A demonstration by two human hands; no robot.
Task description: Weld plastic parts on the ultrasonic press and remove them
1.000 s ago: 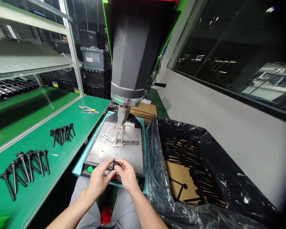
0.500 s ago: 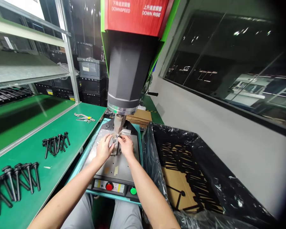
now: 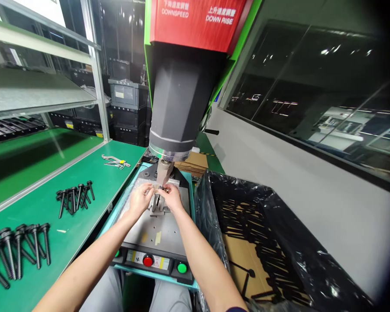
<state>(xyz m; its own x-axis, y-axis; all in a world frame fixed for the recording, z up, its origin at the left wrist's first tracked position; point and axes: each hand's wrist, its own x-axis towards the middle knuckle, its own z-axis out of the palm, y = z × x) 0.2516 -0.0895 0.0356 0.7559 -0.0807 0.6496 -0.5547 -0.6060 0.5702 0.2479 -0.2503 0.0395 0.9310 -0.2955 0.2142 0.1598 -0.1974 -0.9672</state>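
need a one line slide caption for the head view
Both hands, left hand and right hand, pinch a small black part at the metal fixture beneath the press head.

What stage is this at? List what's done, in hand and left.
Done: some black parts lie in the lined bin. In hand: the left hand and right hand meet at the fixture under the press horn, seating a small part, too small to identify. Left: two clusters of black bolts wait on the green bench.
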